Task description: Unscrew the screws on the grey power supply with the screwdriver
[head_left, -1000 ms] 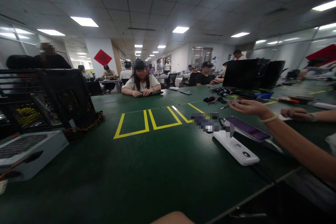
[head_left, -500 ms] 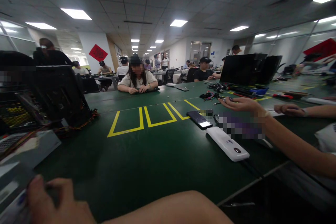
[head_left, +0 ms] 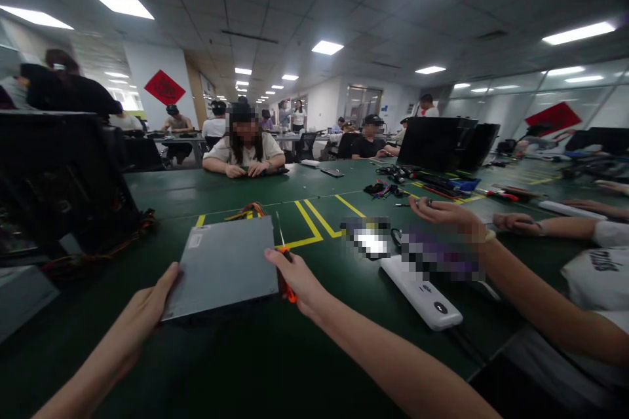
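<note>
We're pinching a flat grey metal box (head_left: 223, 268) between L hand (head_left: 145, 306) & R hand (head_left: 301, 278), R fingers also clasping an orange-handled screwdriver (head_left: 291, 292); vs. 0.5 s ago, both hands are showing, not one.

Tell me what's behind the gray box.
Beyond the gray box, colored wires and yellow tape show; the stretch of table directly behind it is covered, so unseen.

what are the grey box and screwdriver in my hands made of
Grey box: probably sheet metal, dull and smooth, from its flat panel and crisp edges. Screwdriver: orange-and-black handle, likely plastic or rubber, finish unclear; thin, pale shaft, probably metal.
</note>
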Motion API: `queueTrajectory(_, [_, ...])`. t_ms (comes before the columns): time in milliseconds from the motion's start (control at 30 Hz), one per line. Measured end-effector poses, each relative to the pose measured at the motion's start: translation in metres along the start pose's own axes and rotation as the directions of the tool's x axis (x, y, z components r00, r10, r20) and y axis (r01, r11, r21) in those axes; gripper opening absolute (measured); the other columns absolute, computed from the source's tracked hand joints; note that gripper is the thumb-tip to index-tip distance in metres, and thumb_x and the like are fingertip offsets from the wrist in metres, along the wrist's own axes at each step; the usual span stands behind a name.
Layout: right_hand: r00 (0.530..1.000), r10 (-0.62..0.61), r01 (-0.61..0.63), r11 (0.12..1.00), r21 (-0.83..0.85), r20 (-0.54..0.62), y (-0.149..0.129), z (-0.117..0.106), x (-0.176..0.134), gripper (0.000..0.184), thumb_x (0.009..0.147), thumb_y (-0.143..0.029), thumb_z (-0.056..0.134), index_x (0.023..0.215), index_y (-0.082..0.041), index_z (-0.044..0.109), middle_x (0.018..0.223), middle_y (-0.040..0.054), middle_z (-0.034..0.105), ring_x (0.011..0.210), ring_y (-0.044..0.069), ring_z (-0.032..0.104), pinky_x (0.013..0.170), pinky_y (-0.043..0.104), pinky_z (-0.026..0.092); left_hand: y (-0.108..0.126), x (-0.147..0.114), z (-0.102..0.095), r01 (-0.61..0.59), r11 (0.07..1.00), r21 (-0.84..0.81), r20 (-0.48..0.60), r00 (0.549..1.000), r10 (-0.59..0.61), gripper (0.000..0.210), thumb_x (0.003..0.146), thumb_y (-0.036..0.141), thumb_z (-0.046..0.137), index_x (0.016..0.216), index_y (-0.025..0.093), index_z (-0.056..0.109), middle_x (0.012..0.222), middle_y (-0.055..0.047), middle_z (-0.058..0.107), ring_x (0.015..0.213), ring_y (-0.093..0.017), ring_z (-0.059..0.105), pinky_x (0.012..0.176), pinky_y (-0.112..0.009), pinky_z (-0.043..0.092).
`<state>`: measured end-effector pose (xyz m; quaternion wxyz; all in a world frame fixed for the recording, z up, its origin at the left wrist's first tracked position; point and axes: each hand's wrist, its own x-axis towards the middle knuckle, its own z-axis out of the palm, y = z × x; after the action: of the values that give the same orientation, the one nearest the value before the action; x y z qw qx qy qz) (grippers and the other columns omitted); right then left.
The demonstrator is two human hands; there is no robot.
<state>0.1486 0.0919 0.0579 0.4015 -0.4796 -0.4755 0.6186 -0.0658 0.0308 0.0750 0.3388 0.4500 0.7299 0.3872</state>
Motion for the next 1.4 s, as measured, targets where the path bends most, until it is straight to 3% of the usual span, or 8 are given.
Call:
queueTrajectory(133, [0.995, 0.090, -0.091, 0.995, -0.038, -0.038, 0.020, -0.028, 0.003, 0.036, 0.077, -0.050, 0.050, 0.077, -0.014, 0.056, 0.053, -0.0042, 0.047, 0.039, 0.005, 0.041, 0.032, 0.016, 0.027, -0.003, 0.016, 0.029, 0.058, 0.998, -0.035, 0.205, 0.977, -0.049, 0.073, 0.065, 0.077, 0.039, 0.081, 0.009, 0.062, 0.070, -0.007, 0.061, 0.076, -0.025, 0.056, 0.070, -0.033, 0.045])
queueTrajectory(367, [0.987, 0.148, -0.147, 0.989, 0.021, -0.062, 0.019, -0.050, 0.005, 0.033, 0.078, -0.046, 0.052, 0.075, -0.014, 0.059, 0.057, -0.0019, 0.054, 0.046, 0.006, 0.049, 0.040, 0.016, 0.035, -0.003, 0.006, 0.040, -0.009, 1.000, 0.024, 0.325, 0.946, 0.000, 0.071, 0.069, 0.072, 0.038, 0.092, 0.010, 0.065, 0.082, -0.009, 0.066, 0.081, -0.025, 0.061, 0.076, -0.033, 0.047])
queueTrajectory(533, [0.974, 0.205, -0.194, 0.975, 0.112, -0.095, 0.014, -0.057, 0.003, 0.031, 0.070, -0.046, 0.062, 0.074, -0.015, 0.060, 0.067, 0.0015, 0.061, 0.057, 0.010, 0.057, 0.053, 0.020, 0.043, -0.011, 0.004, 0.042, -0.209, 0.971, 0.112, 0.320, 0.933, 0.164, 0.060, 0.077, 0.064, 0.031, 0.085, 0.018, 0.069, 0.076, -0.005, 0.067, 0.074, -0.024, 0.062, 0.072, -0.034, 0.050])
queueTrajectory(700, [0.949, 0.270, -0.252, 0.959, 0.128, -0.160, 0.017, -0.056, -0.003, 0.035, 0.068, -0.047, 0.064, 0.083, -0.016, 0.058, 0.068, 0.0011, 0.062, 0.056, 0.011, 0.058, 0.050, 0.021, 0.043, -0.025, 0.017, 0.040, -0.458, 0.876, 0.147, 0.309, 0.863, 0.399, 0.059, 0.073, 0.067, 0.033, 0.083, 0.023, 0.071, 0.066, -0.006, 0.067, 0.072, -0.026, 0.063, 0.063, -0.033, 0.052])
queueTrajectory(1100, [0.981, 0.167, -0.155, 0.981, 0.120, -0.096, 0.033, -0.048, 0.007, 0.038, 0.070, -0.052, 0.061, 0.079, -0.015, 0.057, 0.058, -0.0026, 0.055, 0.049, 0.008, 0.053, 0.044, 0.018, 0.038, -0.037, 0.029, 0.030, -0.374, 0.902, 0.215, 0.257, 0.913, 0.317, 0.052, 0.079, 0.058, 0.035, 0.090, 0.020, 0.068, 0.083, -0.006, 0.068, 0.082, -0.024, 0.064, 0.068, -0.030, 0.052])
queueTrajectory(1200, [0.984, 0.161, -0.147, 0.976, 0.161, -0.081, 0.035, -0.048, 0.009, 0.037, 0.072, -0.053, 0.058, 0.077, -0.016, 0.055, 0.057, -0.0032, 0.054, 0.046, 0.007, 0.050, 0.042, 0.018, 0.035, -0.039, 0.023, 0.021, -0.404, 0.858, 0.318, 0.146, 0.915, 0.377, 0.046, 0.084, 0.053, 0.034, 0.102, 0.020, 0.061, 0.078, -0.003, 0.067, 0.070, -0.019, 0.063, 0.058, -0.025, 0.050])
queueTrajectory(1300, [0.982, 0.166, -0.142, 0.964, 0.225, -0.090, 0.037, -0.047, 0.010, 0.035, 0.074, -0.052, 0.056, 0.079, -0.017, 0.055, 0.056, -0.0035, 0.055, 0.045, 0.008, 0.050, 0.044, 0.019, 0.036, -0.036, 0.005, 0.026, -0.600, 0.671, 0.437, 0.116, 0.777, 0.619, 0.035, 0.089, 0.045, 0.032, 0.099, 0.021, 0.056, 0.065, 0.001, 0.062, 0.052, -0.013, 0.057, 0.048, -0.021, 0.044])
queueTrajectory(1400, [0.985, 0.144, -0.115, 0.957, 0.265, -0.093, 0.041, -0.047, 0.009, 0.033, 0.073, -0.050, 0.058, 0.080, -0.018, 0.056, 0.057, -0.0031, 0.057, 0.046, 0.008, 0.052, 0.046, 0.020, 0.038, -0.031, -0.017, 0.056, -0.874, 0.223, 0.431, 0.411, 0.410, 0.814, 0.024, 0.091, 0.031, 0.033, 0.090, 0.021, 0.055, 0.070, 0.001, 0.062, 0.057, -0.012, 0.057, 0.051, -0.020, 0.043])
